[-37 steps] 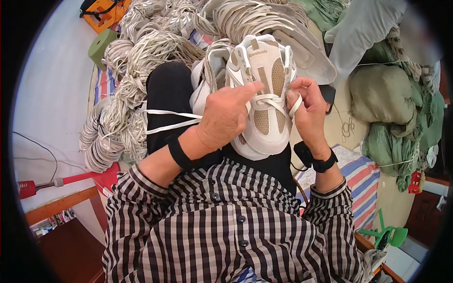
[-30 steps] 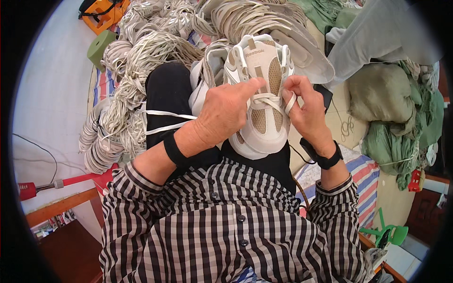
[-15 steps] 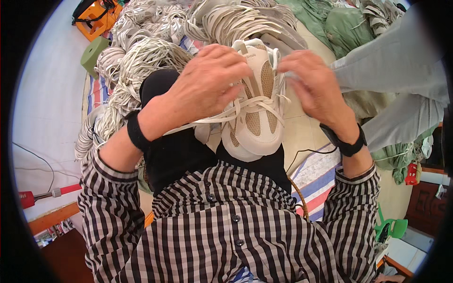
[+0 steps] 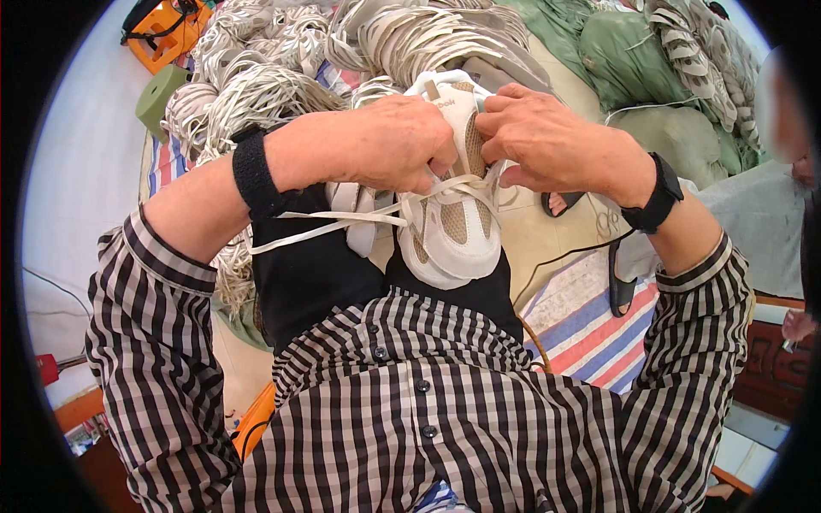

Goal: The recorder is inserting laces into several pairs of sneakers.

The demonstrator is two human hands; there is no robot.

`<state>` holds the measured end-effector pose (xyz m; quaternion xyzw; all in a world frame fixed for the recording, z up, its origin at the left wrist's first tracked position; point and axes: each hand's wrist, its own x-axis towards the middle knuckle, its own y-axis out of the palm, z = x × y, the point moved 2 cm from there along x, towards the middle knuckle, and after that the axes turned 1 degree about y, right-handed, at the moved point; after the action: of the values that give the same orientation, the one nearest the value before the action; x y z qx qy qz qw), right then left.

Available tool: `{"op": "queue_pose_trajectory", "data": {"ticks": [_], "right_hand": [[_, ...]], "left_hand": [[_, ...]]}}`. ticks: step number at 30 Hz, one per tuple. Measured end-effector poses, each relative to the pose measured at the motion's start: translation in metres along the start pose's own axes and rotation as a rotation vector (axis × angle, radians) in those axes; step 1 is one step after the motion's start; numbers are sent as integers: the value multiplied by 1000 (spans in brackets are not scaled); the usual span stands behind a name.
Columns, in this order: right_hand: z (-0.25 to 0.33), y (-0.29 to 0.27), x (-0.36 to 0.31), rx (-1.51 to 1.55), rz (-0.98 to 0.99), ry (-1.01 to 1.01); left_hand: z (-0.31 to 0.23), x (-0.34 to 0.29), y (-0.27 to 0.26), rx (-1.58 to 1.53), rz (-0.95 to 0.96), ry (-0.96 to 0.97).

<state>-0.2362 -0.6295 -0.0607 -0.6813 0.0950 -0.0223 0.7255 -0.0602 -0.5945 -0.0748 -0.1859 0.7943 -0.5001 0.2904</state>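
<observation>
A cream and beige shoe upper point(image 4: 466, 248), with tan mesh panels, rests on my black-trousered lap with its toe toward me. Pale shoelaces point(image 4: 462, 182) cross over its middle, and two long strands trail left across my thigh. On the upper's left side, my left hand point(image 4: 406, 141) is closed, its curled fingers at the lace by the eyelet edge. Opposite it, my right hand point(image 4: 539, 141) pinches the lace at the right eyelet edge. Both sets of fingertips are partly hidden.
Heaped bundles of pale shoe parts point(image 4: 274, 103) lie ahead and left. Green sacks point(image 4: 629, 56) stand at the far right. A striped sheet point(image 4: 590, 325) covers floor on my right, beside another person's sandalled foot point(image 4: 623, 295). A dark cable point(image 4: 556, 259) runs near my lap.
Both hands have come down onto the upper and closed at the laces. The other person's grey-clad legs have shifted away to the right, uncovering sacks and sandals.
</observation>
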Motion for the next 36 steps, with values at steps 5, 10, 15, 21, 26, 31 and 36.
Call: {"op": "queue_pose_trajectory", "data": {"ticks": [5,10,15,21,26,31,36], "right_hand": [[3,6,3,-12,16,-33],[-1,8,3,91,10,-53],[-4,6,0,122,48,30],[-2,18,1,134,52,215],[-5,38,14,20,-4,278],[-7,47,22,77,-41,439],[-5,57,15,75,-130,508]], "left_hand": [[1,-4,7,0,-56,100],[5,1,9,49,-96,217],[0,6,13,212,-190,183],[2,10,22,189,-269,54],[-9,19,29,322,-421,47],[-3,24,30,206,-325,-113],[4,25,35,96,-328,-246]]}}
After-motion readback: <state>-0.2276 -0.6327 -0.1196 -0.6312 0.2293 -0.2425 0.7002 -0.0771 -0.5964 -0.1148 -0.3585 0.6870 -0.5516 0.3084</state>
